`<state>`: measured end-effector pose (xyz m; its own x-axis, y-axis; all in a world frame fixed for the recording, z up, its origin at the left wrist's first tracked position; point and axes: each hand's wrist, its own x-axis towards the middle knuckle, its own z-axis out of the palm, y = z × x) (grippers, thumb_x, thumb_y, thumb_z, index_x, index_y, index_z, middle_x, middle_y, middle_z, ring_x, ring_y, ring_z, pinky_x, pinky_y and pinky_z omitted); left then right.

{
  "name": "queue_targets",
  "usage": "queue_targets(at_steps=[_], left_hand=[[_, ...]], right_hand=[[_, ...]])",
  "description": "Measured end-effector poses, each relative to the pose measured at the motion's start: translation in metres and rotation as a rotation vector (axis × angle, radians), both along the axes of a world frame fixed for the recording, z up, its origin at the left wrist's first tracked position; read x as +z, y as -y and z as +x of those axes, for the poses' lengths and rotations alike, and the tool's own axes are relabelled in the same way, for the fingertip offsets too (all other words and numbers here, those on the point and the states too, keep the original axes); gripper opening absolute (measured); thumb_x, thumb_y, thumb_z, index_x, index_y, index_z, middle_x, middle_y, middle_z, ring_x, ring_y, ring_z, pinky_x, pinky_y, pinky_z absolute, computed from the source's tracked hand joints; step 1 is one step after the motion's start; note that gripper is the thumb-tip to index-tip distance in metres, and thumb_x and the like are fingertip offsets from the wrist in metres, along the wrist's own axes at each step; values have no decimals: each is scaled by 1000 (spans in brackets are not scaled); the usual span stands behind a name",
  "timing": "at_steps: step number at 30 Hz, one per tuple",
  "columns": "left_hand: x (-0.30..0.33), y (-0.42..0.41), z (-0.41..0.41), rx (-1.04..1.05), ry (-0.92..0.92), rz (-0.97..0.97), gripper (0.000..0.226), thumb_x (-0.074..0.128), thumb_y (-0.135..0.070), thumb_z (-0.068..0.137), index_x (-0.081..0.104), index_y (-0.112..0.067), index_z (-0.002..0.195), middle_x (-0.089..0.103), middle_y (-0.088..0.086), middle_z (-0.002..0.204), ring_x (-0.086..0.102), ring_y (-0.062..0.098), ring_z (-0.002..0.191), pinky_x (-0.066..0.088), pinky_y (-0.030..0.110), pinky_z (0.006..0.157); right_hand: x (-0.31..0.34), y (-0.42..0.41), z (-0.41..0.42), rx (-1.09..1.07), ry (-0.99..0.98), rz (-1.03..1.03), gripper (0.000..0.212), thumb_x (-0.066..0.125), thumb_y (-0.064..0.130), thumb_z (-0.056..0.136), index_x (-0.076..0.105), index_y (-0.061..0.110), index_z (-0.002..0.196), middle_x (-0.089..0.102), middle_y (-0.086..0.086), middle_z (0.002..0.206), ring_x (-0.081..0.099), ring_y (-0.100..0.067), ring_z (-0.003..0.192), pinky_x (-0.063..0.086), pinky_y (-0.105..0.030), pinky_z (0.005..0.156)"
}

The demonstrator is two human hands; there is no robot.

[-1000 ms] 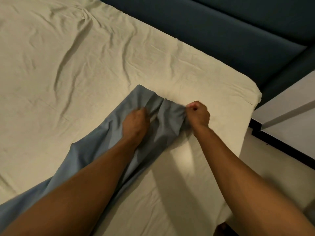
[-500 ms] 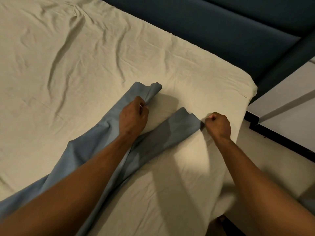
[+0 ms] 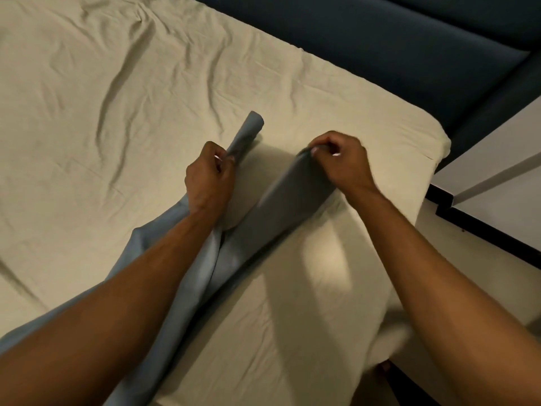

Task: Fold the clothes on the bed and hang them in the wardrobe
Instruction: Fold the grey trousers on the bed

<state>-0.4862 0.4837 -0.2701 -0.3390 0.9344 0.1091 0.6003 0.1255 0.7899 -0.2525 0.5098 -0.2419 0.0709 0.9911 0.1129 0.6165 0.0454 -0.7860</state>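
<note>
A grey-blue garment [image 3: 281,209] lies on the bed [image 3: 117,112], stretching from the lower left toward the middle, its two long parts splayed in a V. My left hand [image 3: 209,177] grips the left part, whose end sticks up past my fingers. My right hand [image 3: 342,162] pinches the end of the right part between thumb and fingers and holds it slightly off the sheet. Both forearms cover much of the garment's lower half.
The cream sheet is wrinkled. A dark blue padded headboard [image 3: 380,39] runs along the far side. At the right stands a white bedside surface with a black edge [image 3: 483,200]. The bed's corner [image 3: 433,136] lies just beyond my right hand.
The two parts of the garment, bunched together a second ago, were pulled apart. Since then my right hand has come back inward and lifted its end; my left hand has lifted its end upright.
</note>
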Motion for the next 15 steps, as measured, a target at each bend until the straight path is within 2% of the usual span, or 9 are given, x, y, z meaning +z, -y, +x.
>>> queue_targets(at_steps=[2, 4, 6, 8, 9, 11, 14, 15], left_hand=[[8, 0, -5, 17, 23, 35, 14, 57, -20, 96, 60, -8, 101, 60, 1, 78, 54, 20, 74, 39, 30, 69], [15, 1, -10, 20, 44, 63, 13, 57, -20, 95, 59, -7, 99, 59, 1, 77, 53, 20, 73, 40, 30, 69], [21, 1, -12, 8, 51, 81, 13, 57, -19, 94, 59, -6, 98, 58, 0, 76, 51, 19, 72, 39, 28, 68], [24, 3, -13, 3, 71, 102, 12, 56, -17, 93, 60, -6, 96, 55, -3, 72, 50, 18, 70, 38, 27, 67], [25, 4, -13, 1, 85, 109, 12, 56, -17, 93, 60, -7, 96, 54, -5, 70, 50, 17, 69, 39, 28, 67], [27, 6, -13, -6, 102, 108, 11, 56, -18, 92, 60, -8, 95, 52, -9, 68, 49, 15, 68, 41, 28, 67], [27, 10, -13, -18, 98, 97, 12, 55, -21, 92, 60, -11, 95, 53, -9, 70, 49, 13, 67, 43, 29, 68], [28, 11, -13, -14, 99, 93, 12, 55, -22, 92, 60, -12, 95, 54, -9, 71, 50, 12, 67, 44, 31, 69]], right_hand=[[14, 18, 11, -12, -244, 81, 27, 56, 0, 85, 67, 23, 76, 67, 16, 75, 62, -1, 78, 51, -20, 78], [7, 37, 34, -96, -292, 33, 33, 51, -4, 82, 63, 23, 67, 64, 13, 67, 59, -5, 72, 49, -26, 75], [-15, 52, 65, -164, -46, -124, 31, 52, 2, 80, 61, 25, 61, 66, 8, 68, 62, -14, 74, 50, -36, 76], [-39, 70, 93, -193, 266, -371, 27, 60, 6, 80, 60, 24, 60, 68, -2, 75, 66, -27, 85, 48, -35, 75], [-47, 79, 101, -224, 325, -444, 26, 62, 8, 81, 58, 23, 61, 67, -4, 77, 65, -31, 89, 45, -32, 74], [-54, 89, 105, -281, 311, -424, 21, 60, 12, 87, 58, 20, 68, 67, -7, 85, 63, -34, 94, 41, -30, 74], [-56, 88, 90, -295, 225, -372, 8, 55, 23, 94, 62, 20, 92, 67, -4, 99, 60, -28, 97, 42, -30, 79], [-55, 84, 84, -281, 199, -394, 13, 57, 29, 95, 62, 18, 100, 64, -1, 100, 59, -26, 98, 44, -32, 83]])
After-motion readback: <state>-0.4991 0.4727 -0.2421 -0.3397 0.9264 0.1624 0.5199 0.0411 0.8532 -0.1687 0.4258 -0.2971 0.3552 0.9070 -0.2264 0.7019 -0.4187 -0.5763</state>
